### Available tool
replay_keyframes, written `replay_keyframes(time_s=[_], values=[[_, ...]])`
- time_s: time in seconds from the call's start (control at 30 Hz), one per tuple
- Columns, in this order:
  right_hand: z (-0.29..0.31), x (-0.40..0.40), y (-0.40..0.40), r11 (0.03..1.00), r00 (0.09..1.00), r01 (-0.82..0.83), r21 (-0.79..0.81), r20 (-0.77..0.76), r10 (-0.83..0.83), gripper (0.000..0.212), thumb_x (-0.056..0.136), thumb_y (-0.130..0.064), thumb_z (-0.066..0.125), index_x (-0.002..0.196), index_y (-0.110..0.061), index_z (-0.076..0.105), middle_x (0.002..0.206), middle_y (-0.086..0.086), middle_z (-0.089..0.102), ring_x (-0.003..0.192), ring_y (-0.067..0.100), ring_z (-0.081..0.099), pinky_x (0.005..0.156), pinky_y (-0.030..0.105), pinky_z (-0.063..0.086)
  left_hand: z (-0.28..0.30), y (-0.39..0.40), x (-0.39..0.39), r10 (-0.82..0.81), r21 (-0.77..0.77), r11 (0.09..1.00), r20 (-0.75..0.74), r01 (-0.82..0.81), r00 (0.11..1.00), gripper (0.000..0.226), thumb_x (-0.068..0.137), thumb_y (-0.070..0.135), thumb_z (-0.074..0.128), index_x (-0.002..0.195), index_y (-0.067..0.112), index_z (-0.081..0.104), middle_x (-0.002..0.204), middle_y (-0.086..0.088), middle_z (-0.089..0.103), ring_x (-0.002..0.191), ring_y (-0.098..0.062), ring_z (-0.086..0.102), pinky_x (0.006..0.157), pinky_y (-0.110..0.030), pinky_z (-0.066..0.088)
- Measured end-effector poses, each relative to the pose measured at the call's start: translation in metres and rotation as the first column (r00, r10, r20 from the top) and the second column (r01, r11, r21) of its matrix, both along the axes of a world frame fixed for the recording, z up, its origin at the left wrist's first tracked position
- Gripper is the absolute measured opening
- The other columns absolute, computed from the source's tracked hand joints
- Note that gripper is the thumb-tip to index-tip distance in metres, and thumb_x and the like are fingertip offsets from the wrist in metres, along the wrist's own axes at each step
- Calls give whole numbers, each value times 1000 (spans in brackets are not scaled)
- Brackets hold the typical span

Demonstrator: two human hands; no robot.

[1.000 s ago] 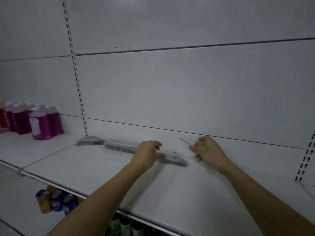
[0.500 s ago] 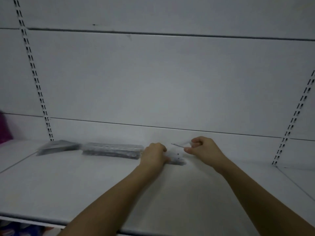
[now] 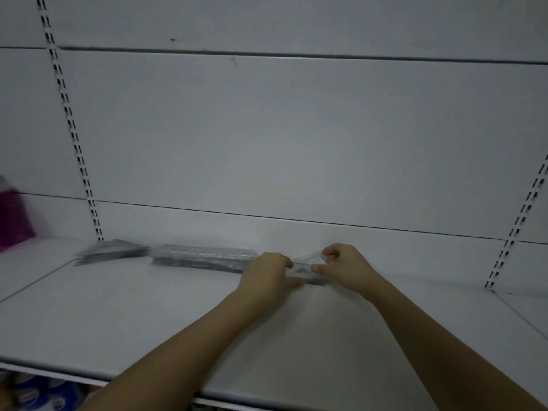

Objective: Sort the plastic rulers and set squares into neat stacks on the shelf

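Note:
On the white shelf (image 3: 148, 315) a stack of clear rulers (image 3: 204, 256) lies along the back, with a stack of set squares (image 3: 112, 251) to its left. A clear plastic set square (image 3: 305, 259) is held just above a small stack (image 3: 317, 280) at the right end of the rulers. My right hand (image 3: 347, 266) pinches that set square by its right side. My left hand (image 3: 268, 275) grips the small stack's left end, fingers curled, thumb on its front edge. The two hands almost touch.
A purple bottle (image 3: 12, 215) stands blurred at the far left on the neighbouring shelf. Slotted uprights (image 3: 71, 126) (image 3: 516, 229) run up the white back panel. Blue packaged goods (image 3: 38, 393) show below the shelf's front edge.
The camera has swung right, so the purple bottles have mostly left the view. My right hand has brought the set square left and down over the small stack, close to my left hand.

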State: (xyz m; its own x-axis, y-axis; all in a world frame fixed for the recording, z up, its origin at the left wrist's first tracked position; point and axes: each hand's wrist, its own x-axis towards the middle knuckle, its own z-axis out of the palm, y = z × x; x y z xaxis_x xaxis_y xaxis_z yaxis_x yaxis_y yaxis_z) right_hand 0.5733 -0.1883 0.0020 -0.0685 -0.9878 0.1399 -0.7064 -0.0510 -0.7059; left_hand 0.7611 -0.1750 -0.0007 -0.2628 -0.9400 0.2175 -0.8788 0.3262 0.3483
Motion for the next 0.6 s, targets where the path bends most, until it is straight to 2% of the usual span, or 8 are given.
replay_keyframes(time_s=[0.13, 0.23, 0.3, 0.37, 0.4, 0.47, 0.53, 0.6], values=[[-2, 17, -5, 999, 992, -32, 15, -122, 34, 51, 76, -34, 79, 116, -8, 61, 113, 7, 61, 100, 21, 58, 83, 28, 45, -12, 46, 25, -44, -85, 995, 76, 50, 996, 41, 93, 51, 50, 125, 29, 61, 127, 6, 61, 117, -17, 54, 97, -31, 42], [-6, 28, -6, 998, 982, -48, 42, -180, 54, 51, 78, -35, 76, 110, 2, 64, 113, 19, 63, 102, 30, 61, 90, 40, 49, -31, 60, 37, -155, -82, 983, 115, 165, 981, 40, 93, 51, 43, 123, 31, 61, 124, 8, 61, 116, -18, 53, 97, -34, 43], [-5, 33, -4, 997, 978, -52, 62, -200, 64, 49, 81, -34, 73, 107, 6, 64, 111, 23, 64, 103, 33, 61, 91, 43, 48, -38, 61, 43, -202, -92, 973, 85, 210, 976, 39, 95, 49, 41, 121, 29, 63, 121, 8, 62, 114, -18, 54, 96, -35, 43], [-4, 35, -4, 995, 968, -57, 83, -239, 75, 37, 81, -36, 72, 88, 0, 64, 89, 17, 63, 87, 28, 61, 76, 38, 46, -40, 60, 45, -208, -96, 973, 41, 211, 977, 38, 96, 47, 42, 123, 31, 61, 127, 9, 59, 118, -15, 51, 101, -35, 39], [-3, 36, -3, 994, 961, -60, 89, -265, 81, 33, 81, -38, 72, 75, -8, 59, 76, 10, 56, 76, 23, 56, 66, 34, 41, -41, 59, 46, -205, -94, 974, 35, 207, 978, 37, 96, 47, 41, 125, 32, 60, 130, 11, 56, 120, -14, 48, 103, -35, 36], [0, 36, -3, 993, 951, -82, 89, -291, 105, 36, 80, -40, 72, 63, -23, 45, 67, -4, 42, 64, 13, 44, 58, 25, 31, -41, 58, 46, -201, -87, 975, 37, 204, 979, 38, 96, 45, 40, 128, 33, 57, 133, 11, 53, 122, -13, 45, 104, -35, 33], [5, 38, 2, 995, 959, -69, 77, -268, 87, 31, 80, -39, 71, 67, -32, 44, 71, -12, 42, 65, 5, 42, 59, 20, 31, -41, 57, 46, -206, -82, 975, 30, 207, 978, 37, 97, 44, 40, 129, 34, 56, 134, 10, 52, 123, -13, 44, 104, -34, 31], [6, 38, 12, 998, 970, -38, 45, -237, 48, 15, 84, -36, 68, 93, -26, 60, 91, -6, 55, 82, 9, 53, 72, 21, 38, -41, 58, 47, -213, -82, 973, 23, 215, 977, 37, 97, 42, 40, 129, 33, 57, 134, 9, 53, 123, -14, 45, 103, -34, 30]])
